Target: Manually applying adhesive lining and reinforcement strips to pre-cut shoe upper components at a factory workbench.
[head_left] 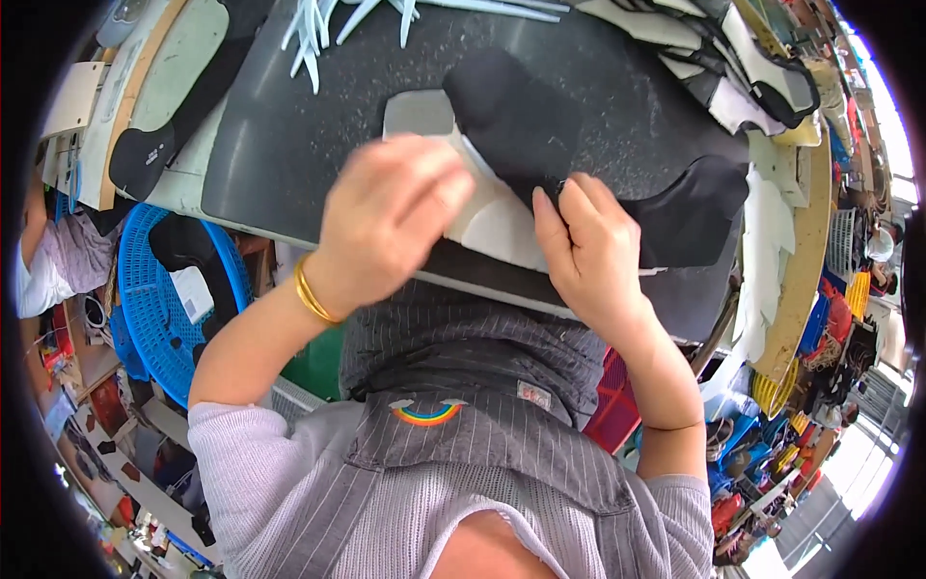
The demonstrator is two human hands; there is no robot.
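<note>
Head view: one black-and-white cut piece (516, 125), lying on one dark work mat (280, 150) before the person. Two hands: left hand (391, 217), blurred, fingers curled over the pale section, whether pinching anything cannot be told; right hand (593, 236), thumb and forefinger slightly apart, touching the black part. One blue basket (141, 289), at left. One gold bangle (311, 292), left wrist.

A pale, wood-edged worktable (181, 63); crowded shelving (149, 487) at lower left; bright white light (889, 125) along the right edge.
</note>
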